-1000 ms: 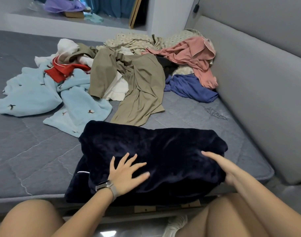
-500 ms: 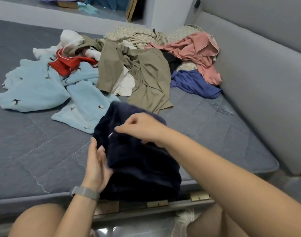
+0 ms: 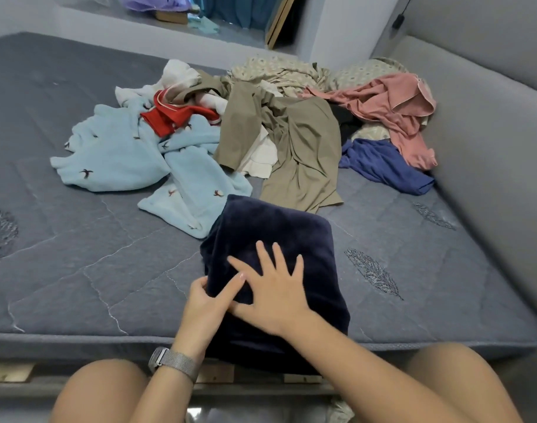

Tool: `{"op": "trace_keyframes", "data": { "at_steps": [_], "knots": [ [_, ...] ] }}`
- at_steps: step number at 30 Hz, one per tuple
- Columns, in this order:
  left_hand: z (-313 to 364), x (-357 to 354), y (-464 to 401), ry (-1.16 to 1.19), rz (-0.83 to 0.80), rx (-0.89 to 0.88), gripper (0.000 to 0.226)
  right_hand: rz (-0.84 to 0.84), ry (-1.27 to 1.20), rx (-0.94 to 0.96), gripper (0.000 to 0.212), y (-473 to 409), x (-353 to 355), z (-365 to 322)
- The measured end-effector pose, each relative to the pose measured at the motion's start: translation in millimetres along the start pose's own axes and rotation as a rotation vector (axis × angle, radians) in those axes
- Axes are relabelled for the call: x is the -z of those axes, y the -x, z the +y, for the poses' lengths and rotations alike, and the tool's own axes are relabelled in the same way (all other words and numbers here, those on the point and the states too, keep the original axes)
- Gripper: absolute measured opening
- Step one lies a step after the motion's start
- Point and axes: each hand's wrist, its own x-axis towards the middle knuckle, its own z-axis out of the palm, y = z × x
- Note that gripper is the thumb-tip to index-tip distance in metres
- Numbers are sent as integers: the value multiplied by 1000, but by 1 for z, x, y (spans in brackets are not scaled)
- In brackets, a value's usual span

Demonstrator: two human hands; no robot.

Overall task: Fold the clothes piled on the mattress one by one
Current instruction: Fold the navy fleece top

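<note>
Clothes [image 3: 279, 141] wait in a loose heap at the far side of the mattress [image 3: 78, 270], straight ahead of both hands and well apart from them. Between heap and hands lies the dark navy garment [image 3: 270, 239], folded into a thick block at the near edge of the mattress; its long axis runs away from the person, and its near end hangs over that edge.

The right hand [image 3: 276, 294] lies flat on top of the block with fingers spread and straight — a released grip, pressing rather than grasping. The left hand [image 3: 204, 303], the one with the watch [image 3: 174, 363] on its wrist, is at the block's left edge; its thumb lies on top and its fingers curl round the edge, so this grip holds the fold. The two hands touch.

By my reading, the fold on this piece is close to done, and the heap is barely begun. The light blue fleece [image 3: 157, 166] is the nearest loose piece, its corner just beside the block's far left side, so the left hand has the shorter reach to it. The olive garment [image 3: 297, 154] lies straight ahead, just past the block's far end.
</note>
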Motion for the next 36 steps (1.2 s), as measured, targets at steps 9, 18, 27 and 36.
{"op": "trace_keyframes", "data": {
  "at_steps": [9, 18, 27, 36],
  "knots": [
    [-13, -1, -15, -102, 309, -7, 17, -10, -433, 118, 47, -21, 11, -13],
    [-7, -3, 3, 532, 368, -85, 25, 576, -599, -127, 53, 21, 0, 62],
    [23, 14, -20, -672, 484, -259, 57, -83, -532, -250, 70, 21, 3, 77],
    [2, -33, -46, -1224, 55, -241, 65, 296, -229, -49, 67, 31, -32, 29]
  ]
}}
